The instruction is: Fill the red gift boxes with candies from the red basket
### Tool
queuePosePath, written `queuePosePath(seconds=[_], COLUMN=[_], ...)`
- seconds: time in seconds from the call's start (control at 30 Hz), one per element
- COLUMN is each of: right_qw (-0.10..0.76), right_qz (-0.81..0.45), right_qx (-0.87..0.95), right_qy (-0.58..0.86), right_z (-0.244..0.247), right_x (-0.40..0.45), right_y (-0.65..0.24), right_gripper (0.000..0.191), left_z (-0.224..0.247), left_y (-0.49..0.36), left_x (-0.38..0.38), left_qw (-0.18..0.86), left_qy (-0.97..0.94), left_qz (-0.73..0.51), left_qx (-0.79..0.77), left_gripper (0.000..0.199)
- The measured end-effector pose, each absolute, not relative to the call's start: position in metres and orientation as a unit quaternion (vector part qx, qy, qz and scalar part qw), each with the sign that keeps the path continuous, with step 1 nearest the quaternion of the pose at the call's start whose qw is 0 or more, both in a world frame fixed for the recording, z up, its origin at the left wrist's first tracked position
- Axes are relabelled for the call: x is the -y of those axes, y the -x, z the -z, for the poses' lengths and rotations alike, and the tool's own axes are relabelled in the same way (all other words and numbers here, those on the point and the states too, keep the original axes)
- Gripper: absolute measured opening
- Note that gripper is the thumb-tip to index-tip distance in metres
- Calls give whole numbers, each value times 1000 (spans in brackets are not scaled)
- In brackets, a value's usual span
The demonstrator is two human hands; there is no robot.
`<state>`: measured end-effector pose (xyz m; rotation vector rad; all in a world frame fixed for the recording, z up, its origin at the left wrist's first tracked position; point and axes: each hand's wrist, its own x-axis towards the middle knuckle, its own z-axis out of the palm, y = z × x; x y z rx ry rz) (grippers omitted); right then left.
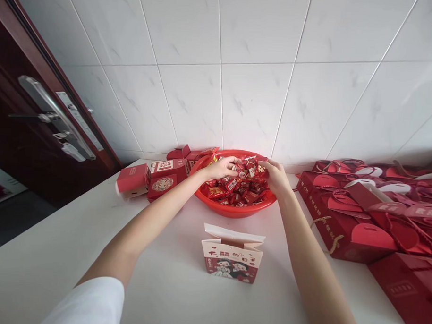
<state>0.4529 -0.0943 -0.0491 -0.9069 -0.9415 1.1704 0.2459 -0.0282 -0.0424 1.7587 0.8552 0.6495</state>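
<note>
Picking sweets (232,185) from the basket (235,211), seemingly: left hand (221,169) is lying half-curled over them, right hand (277,177) is resting at the right side, can't tell if either is gripping, any lift is calling for a firm pinch, bag (232,264) is standing open on counter (162,278).

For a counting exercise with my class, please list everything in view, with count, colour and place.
Basket: 1, red, by the wall
Wrapped packets: too many to count, mostly red, in the basket
Paper bag: 1, cream and red, standing open before the basket
Left-hand boxes: several, mostly red, left of the basket
Right-hand boxes: several, overlapping, red, at right
Table: 1, white, below everything
Wall: 1, white tiles, behind
Door: 1, dark reddish-brown, far left, with silver-and-black handle
Sleeve: 1, white, lower left
Left hand: 1, bare, over the packets
Right hand: 1, bare, at the basket's right side
</note>
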Motion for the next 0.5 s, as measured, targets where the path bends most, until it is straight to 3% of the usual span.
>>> queuePosePath(seconds=[0.27,0.5], right_qw=[590,604], right_qz=[-548,-536], right_qx=[450,446], right_qy=[386,387], right_z=[48,51], right_x=[97,94], right_y=[-453,-453], right_gripper=[32,33], left_z=[42,40], left_y=[-257,-271], left_x=[29,30], left_qw=[509,463], left_qy=[-725,-729], left_qz=[-322,-354], left_qx=[-333,-358], left_gripper=[40,43])
